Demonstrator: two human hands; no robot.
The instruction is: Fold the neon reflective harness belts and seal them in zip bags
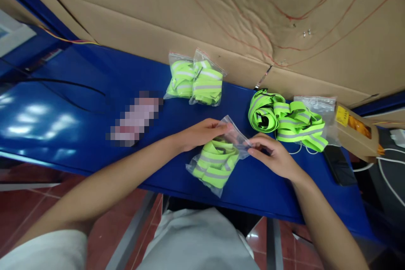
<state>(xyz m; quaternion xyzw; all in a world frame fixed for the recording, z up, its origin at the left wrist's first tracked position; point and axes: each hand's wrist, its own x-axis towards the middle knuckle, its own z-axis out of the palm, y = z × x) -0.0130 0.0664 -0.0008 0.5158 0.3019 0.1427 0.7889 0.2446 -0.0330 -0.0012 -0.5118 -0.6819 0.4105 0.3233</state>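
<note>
A clear zip bag holding a folded neon-yellow reflective strap lies before me on the blue table. My left hand pinches the upper left of the bag's mouth between thumb and fingers. At the opposite corner of the mouth, my right hand grips the plastic with thumb and fingertips. Whether the zip is sealed I cannot tell. Close beyond my right hand sit loose reflective straps, one rolled bundle and one looser heap.
Two filled strap bags lean together at the cardboard wall. On the right are an empty-looking plastic bag, a cardboard box, a black phone and white cables. A blurred-out pinkish item lies left; black cables reach in beyond it.
</note>
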